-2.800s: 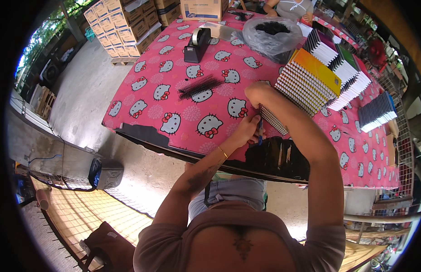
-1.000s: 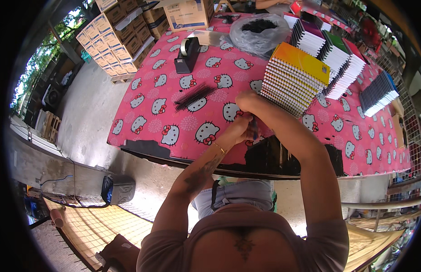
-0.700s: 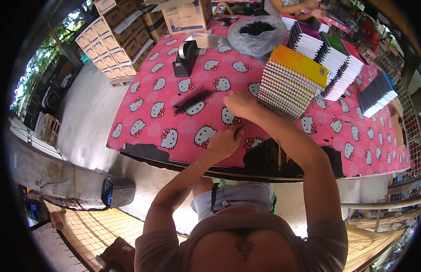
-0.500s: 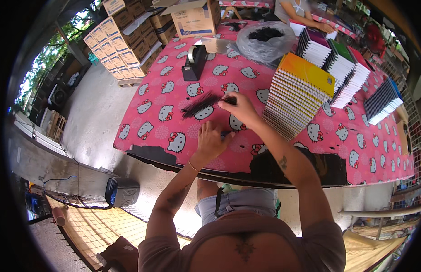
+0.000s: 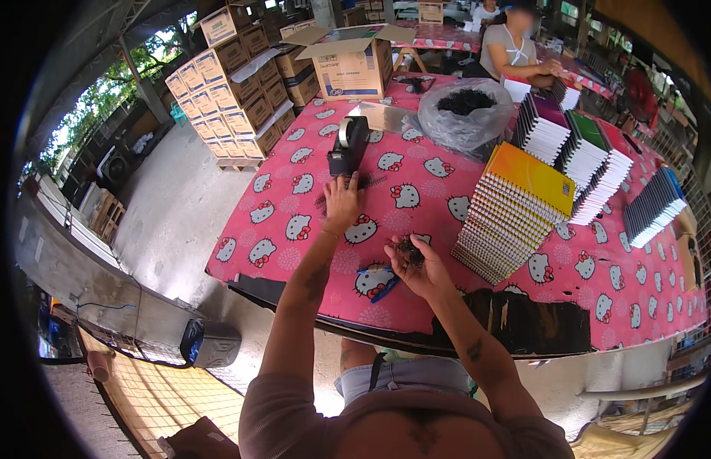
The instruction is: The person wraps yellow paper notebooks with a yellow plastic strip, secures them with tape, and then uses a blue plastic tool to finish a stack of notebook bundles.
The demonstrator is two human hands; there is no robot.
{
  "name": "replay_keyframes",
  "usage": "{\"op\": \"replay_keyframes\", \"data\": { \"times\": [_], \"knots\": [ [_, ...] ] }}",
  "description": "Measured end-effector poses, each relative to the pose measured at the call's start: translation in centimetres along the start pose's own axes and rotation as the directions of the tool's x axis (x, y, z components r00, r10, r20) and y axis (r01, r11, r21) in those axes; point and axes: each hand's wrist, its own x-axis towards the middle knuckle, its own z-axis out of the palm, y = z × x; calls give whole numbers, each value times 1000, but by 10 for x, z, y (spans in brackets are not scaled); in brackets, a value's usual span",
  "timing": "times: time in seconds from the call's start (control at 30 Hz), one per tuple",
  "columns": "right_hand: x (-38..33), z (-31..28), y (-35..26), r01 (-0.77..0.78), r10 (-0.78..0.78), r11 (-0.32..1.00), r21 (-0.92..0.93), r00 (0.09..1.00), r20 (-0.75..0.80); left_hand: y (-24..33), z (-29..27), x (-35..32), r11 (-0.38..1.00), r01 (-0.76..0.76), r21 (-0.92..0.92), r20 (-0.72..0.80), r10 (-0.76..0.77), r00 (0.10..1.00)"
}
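Note:
My left hand reaches forward with its fingers extended over black spiral binding coils, just in front of a black tape dispenser. Parts of the coils lie hidden under that hand. Nearer to me, my right hand is turned palm up, its fingers curled around a tangled clump of black coil scraps. Beside it on the table is a small tool with blue handles; its exact kind is hard to make out. A stack of yellow spiral notebooks stands to the right of my right hand.
A pink patterned cloth covers the table. Farther back are a plastic bag of black coils and an open carton. More notebooks stand at right. Stacked boxes rise at left. A person sits beyond the table.
My left hand has moved forward onto the coils. The right hand has drawn back toward me and turned palm up with scraps in it. The view has tilted up.

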Motion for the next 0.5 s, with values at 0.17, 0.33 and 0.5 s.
{"op": "replay_keyframes", "data": {
  "times": [0.17,0.33,0.5],
  "knots": [
    [25,-9,-15,473,-492,796,-378,869,53,133,-54,-35,-143,541,-828,559,-145,816],
    [53,5,9,495,-811,-32,-868,495,312,165,-68,-52,-761,356,-543,693,-166,702],
    [52,17,5,515,-682,-10,-857,624,382,135,-5,-69,-898,234,-372,664,-82,743]
  ]
}}
